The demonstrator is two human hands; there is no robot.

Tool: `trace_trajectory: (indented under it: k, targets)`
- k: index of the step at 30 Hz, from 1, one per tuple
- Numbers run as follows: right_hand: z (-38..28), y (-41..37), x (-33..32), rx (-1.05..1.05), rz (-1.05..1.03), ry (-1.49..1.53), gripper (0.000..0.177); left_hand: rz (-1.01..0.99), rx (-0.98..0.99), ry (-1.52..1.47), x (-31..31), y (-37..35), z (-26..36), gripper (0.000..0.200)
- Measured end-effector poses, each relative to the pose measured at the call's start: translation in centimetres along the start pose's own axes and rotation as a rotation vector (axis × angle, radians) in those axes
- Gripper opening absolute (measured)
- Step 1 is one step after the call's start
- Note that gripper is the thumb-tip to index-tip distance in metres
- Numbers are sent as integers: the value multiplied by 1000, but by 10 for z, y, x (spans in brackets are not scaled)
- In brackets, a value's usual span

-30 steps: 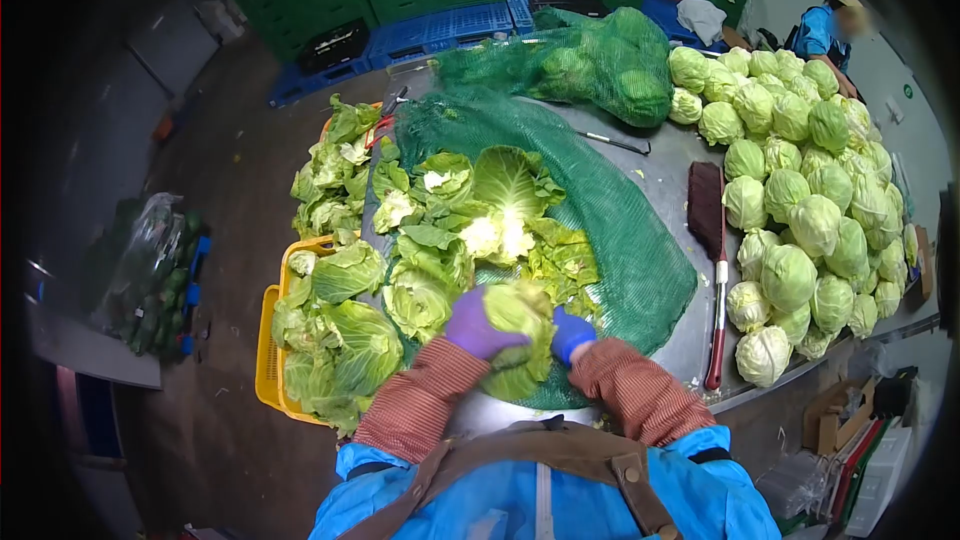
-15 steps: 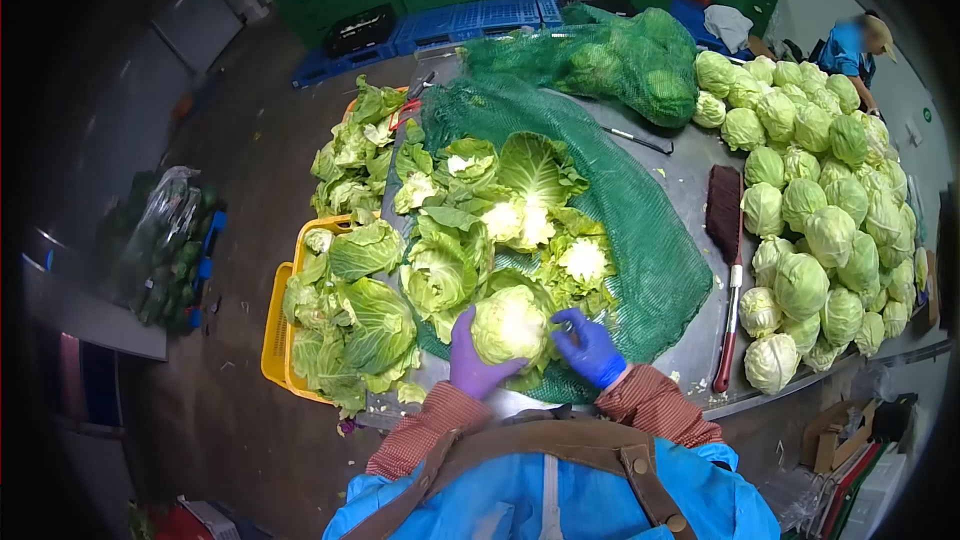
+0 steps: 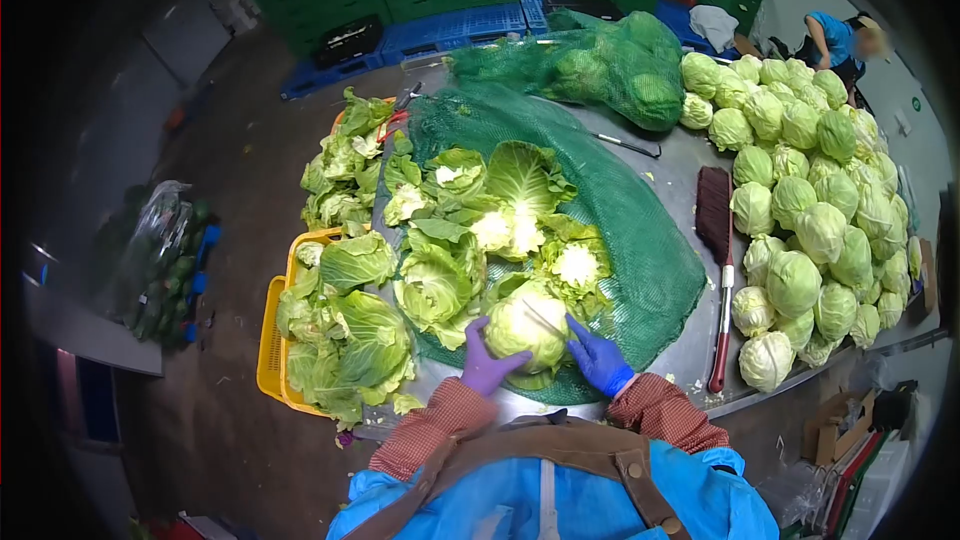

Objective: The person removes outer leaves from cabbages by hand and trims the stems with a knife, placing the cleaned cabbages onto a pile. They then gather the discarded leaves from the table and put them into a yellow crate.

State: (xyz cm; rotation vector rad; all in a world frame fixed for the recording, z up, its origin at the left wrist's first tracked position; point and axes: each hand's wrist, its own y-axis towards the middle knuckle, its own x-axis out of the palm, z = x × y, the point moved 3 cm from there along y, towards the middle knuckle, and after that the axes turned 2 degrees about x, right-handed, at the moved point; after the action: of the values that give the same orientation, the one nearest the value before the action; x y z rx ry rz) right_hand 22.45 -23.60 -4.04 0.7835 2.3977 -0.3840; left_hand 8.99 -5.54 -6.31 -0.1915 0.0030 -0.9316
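A round, pale green cabbage [image 3: 522, 332] sits between my hands near the front edge of the table, on the green mesh. My left hand [image 3: 490, 362], in a purple glove, grips its lower left side, thumb and fingers spread around it. At its right side my right hand [image 3: 600, 360], in a blue glove, presses its fingers to the cabbage. A thin pale streak crosses the top of the cabbage toward these fingers. Just beyond lie trimmed cabbages and loose outer leaves [image 3: 525, 185], some with white cut faces, on a green mesh bag [image 3: 645, 265].
On the right, a large pile of cabbages [image 3: 795, 282] lies beside a long red-handled tool with a dark sleeve [image 3: 715, 215]. A filled mesh sack [image 3: 640, 70] rests at the back. Yellow crates [image 3: 272, 340] of leaves stand left. A person [image 3: 835, 40] is beyond the pile.
The cabbage has turned and shifted slightly right between my hands. My right hand has closed in against its side. The person at the back has moved an arm and turned.
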Motion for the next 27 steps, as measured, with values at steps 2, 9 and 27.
trace_trajectory:
  k: [2, 9, 27]
  targets:
    - [-19, -7, -2, 22, -129, -174, 55, 73, 97, 247, 2, -7, 15, 102]
    - [-40, 4, 19, 17, -66, -272, 56, 100, 170, 643, -8, -9, 21, 121]
    - [-33, 8, 11, -6, -104, -305, 58, 145, 197, 638, -1, -8, 17, 113]
